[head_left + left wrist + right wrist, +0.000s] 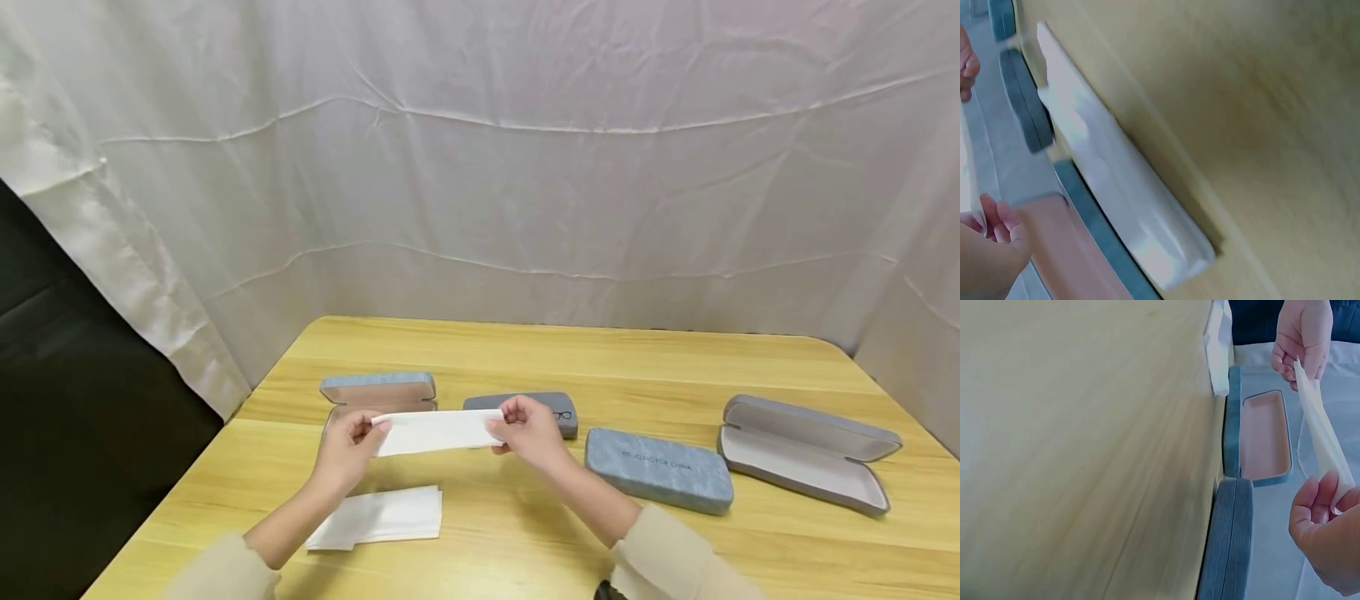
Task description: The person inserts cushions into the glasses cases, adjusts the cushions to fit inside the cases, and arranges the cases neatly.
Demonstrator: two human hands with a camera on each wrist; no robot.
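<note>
A folded white sheet (438, 433), thin and soft like tissue or cloth, is stretched level above the table. My left hand (347, 452) pinches its left end between thumb and fingers. At the other end, my right hand (534, 433) pinches the right edge the same way. Below it, more folded white sheets (397, 515) lie in a slightly uneven pile near my left forearm. Behind my left hand an open blue glasses case (378, 385) with a pink lining (1265, 437) is partly hidden. A closed grey glasses case (525, 403) is partly covered by the sheet and right hand.
To the right of my right forearm lies a closed light-blue glasses case (658, 468) with lettering. Farther right, a grey glasses case (806, 454) stands open, its lid tilted back. The wooden table (600, 354) ends at a hanging pale curtain (525, 192).
</note>
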